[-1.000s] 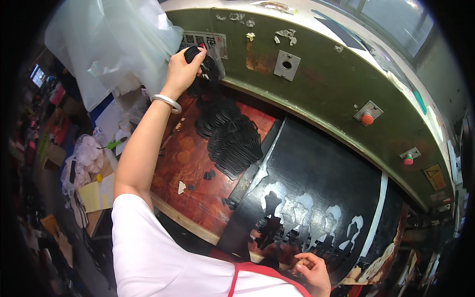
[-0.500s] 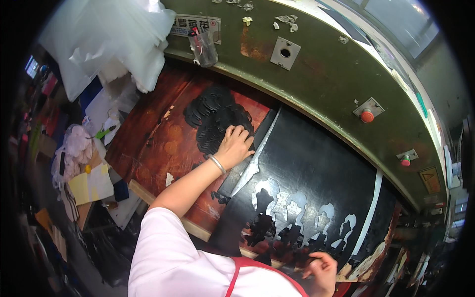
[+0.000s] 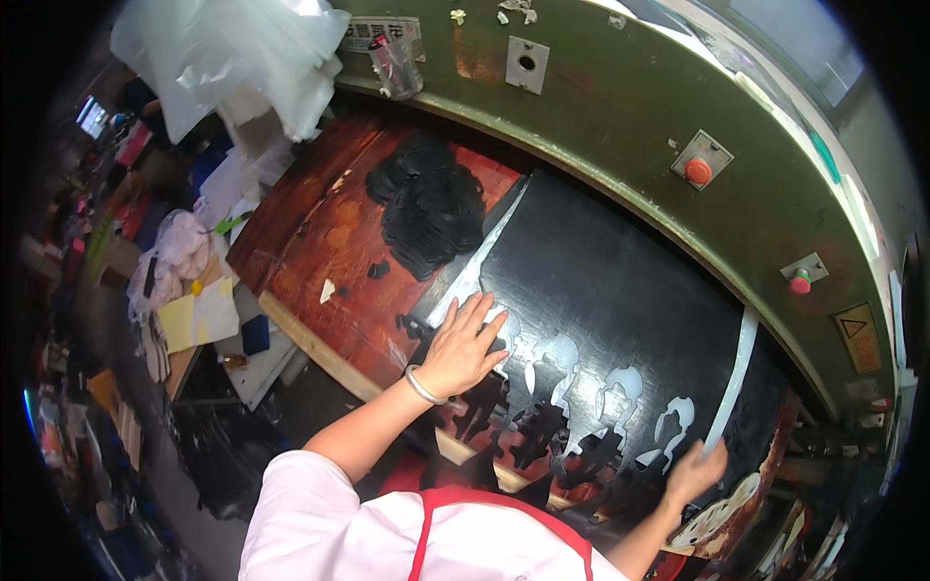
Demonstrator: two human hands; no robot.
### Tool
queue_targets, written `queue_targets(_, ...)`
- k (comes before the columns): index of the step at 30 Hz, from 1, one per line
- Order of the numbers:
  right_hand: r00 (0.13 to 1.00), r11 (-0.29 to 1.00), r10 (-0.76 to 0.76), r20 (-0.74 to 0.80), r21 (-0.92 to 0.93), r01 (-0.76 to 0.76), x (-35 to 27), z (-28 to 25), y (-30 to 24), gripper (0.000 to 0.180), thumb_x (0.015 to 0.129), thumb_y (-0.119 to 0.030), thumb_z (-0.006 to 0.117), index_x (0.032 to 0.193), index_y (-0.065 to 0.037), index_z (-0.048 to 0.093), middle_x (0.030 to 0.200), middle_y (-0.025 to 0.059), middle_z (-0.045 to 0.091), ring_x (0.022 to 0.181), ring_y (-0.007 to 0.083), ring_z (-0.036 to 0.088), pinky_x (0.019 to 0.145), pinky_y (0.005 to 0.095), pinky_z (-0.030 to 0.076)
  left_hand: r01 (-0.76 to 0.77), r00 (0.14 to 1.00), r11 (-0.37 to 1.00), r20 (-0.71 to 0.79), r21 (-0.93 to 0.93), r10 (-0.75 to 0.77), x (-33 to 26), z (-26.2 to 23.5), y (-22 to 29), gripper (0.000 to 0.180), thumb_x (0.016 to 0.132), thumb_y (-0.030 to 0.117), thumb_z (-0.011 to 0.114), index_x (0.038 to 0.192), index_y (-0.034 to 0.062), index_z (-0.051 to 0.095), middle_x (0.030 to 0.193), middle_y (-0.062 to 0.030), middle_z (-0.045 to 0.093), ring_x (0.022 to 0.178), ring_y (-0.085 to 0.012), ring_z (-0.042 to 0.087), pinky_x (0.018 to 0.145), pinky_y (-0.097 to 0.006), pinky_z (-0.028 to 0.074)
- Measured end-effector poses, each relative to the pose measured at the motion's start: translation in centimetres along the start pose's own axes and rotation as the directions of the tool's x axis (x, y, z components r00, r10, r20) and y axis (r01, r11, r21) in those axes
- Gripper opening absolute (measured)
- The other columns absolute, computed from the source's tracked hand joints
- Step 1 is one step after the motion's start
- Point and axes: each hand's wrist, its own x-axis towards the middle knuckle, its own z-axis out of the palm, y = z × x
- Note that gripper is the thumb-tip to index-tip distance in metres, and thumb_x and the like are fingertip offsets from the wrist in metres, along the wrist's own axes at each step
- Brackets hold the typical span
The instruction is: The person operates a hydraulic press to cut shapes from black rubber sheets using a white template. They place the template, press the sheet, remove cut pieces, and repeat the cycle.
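Observation:
My left hand (image 3: 465,347) lies palm down with its fingers apart at the near left part of a black sheet (image 3: 620,261). Curved pale, shiny shapes (image 3: 560,370) run in a row along the sheet's near side, beside jagged dark pieces. At the sheet's right side, my right hand (image 3: 697,472) is at the lower end of a narrow pale strip (image 3: 736,368). Its fingers are curled and slightly blurred; what they hold, if anything, is hidden. A pile of thin black cut pieces (image 3: 426,208) sits beyond my left hand on a reddish-brown board (image 3: 334,247).
A green machine beam (image 3: 601,107) crosses the far side, with a red button (image 3: 697,170) and a green button (image 3: 799,281). A clear cup (image 3: 397,73) hangs on it. Plastic bags (image 3: 228,58) hang at the far left; papers (image 3: 199,315) and scraps lie below them.
My left hand has moved off the black pile, toward me and right onto the sheet. My right hand has moved right and away from me to the pale strip. The view has shifted slightly.

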Motion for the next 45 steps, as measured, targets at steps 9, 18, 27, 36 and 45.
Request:
queue_targets(9,0.931,0.843,0.346,-0.116,-0.398,-0.362,-10.7,-3.2,21.7,0.062,0.079,-0.022,0.071,0.131,0.0,0.048,0.126,0.024,0.053,0.118,0.0375,0.05,0.099,0.0475,0.041,0.128,0.982,0.989,-0.152,0.07,-0.116,4.9,1.4,0.9,0.054,0.091,0.037,0.055,0.136,0.0079,0.045,0.143,-0.0199,0.038,0.136,-0.037,0.032,0.112,-0.055,0.023)
queue_targets(18,0.961,0.987,0.117,-0.25,-0.074,-0.14,-10.4,-2.7,23.8,0.067,0.073,-0.036,0.08,0.127,-0.005,0.054,0.123,0.0191,0.056,0.113,0.0331,0.054,0.095,0.0453,0.044,0.169,0.973,0.973,-0.184,0.158,-0.14,5.4,3.9,0.5,0.055,0.092,0.04,0.051,0.14,0.0138,0.044,0.148,-0.015,0.035,0.141,-0.0325,0.024,0.114,-0.055,0.017)
queue_targets(27,0.909,0.98,0.155,-0.386,0.176,-0.092,-8.0,-8.3,13.9,0.07,0.064,-0.049,0.085,0.116,-0.008,0.064,0.11,0.0169,0.063,0.102,0.0338,0.058,0.086,0.0463,0.047,0.191,0.975,0.959,-0.151,0.209,-0.162,6.0,4.0,0.3,0.054,0.091,0.039,0.053,0.137,0.0117,0.046,0.145,-0.0177,0.037,0.138,-0.0348,0.029,0.113,-0.054,0.02)
queue_targets(36,0.947,0.132,0.026,0.32,0.938,-0.32,-3.5,-7.8,-8.7,0.104,0.061,-0.024,0.086,0.143,-0.004,0.025,0.129,0.0189,0.049,0.119,0.0281,0.051,0.102,0.0366,0.037,0.134,0.991,0.987,-0.015,-0.093,-0.136,4.0,2.7,-1.1,0.049,0.092,0.012,0.052,0.139,0.0021,0.04,0.146,-0.0217,0.036,0.137,-0.037,0.03,0.114,-0.047,0.021)
queue_targets(45,0.899,0.342,-0.326,0.294,0.923,-0.178,3.5,1.3,-27.9,0.088,0.057,-0.01,0.081,0.134,-0.007,0.039,0.119,0.0121,0.054,0.111,0.0235,0.054,0.097,0.0354,0.043,-0.057,0.954,0.974,-0.299,-0.221,-0.012,4.5,2.1,-3.3,0.054,0.081,-0.009,0.049,0.134,-0.0004,0.044,0.117,-0.023,0.058,0.111,-0.0377,0.054,0.097,-0.042,0.044)
